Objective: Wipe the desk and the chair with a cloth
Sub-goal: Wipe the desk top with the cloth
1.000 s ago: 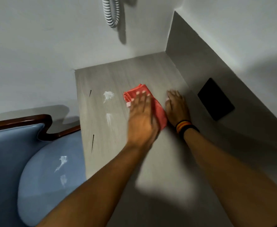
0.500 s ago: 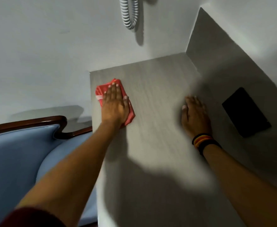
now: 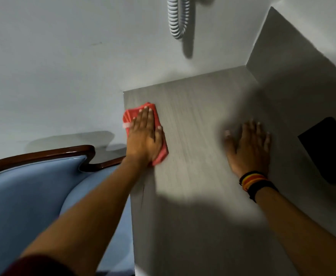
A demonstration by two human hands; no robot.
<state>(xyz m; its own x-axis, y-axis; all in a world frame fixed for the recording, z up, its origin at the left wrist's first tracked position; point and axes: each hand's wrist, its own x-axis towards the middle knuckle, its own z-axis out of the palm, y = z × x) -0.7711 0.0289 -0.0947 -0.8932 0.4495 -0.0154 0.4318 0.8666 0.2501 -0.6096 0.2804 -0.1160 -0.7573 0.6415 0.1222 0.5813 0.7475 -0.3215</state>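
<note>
A folded red cloth (image 3: 130,116) lies at the left edge of the grey wood-grain desk (image 3: 193,166). My left hand (image 3: 145,138) presses flat on top of it, fingers together, covering most of it. My right hand (image 3: 248,148) rests flat on the desk surface to the right, fingers spread, holding nothing; bands are on its wrist. The blue upholstered chair (image 3: 23,196) with a dark wood frame stands to the left of the desk, below my left forearm.
A black flat rectangular object (image 3: 326,150) lies on the desk at the right edge of view. A coiled grey cord (image 3: 177,18) hangs on the white wall behind the desk. A grey side panel (image 3: 294,52) bounds the desk on the right.
My left hand slid the cloth from the desk's middle to its left edge, over the white smears, which no longer show. My right hand stayed flat on the desk.
</note>
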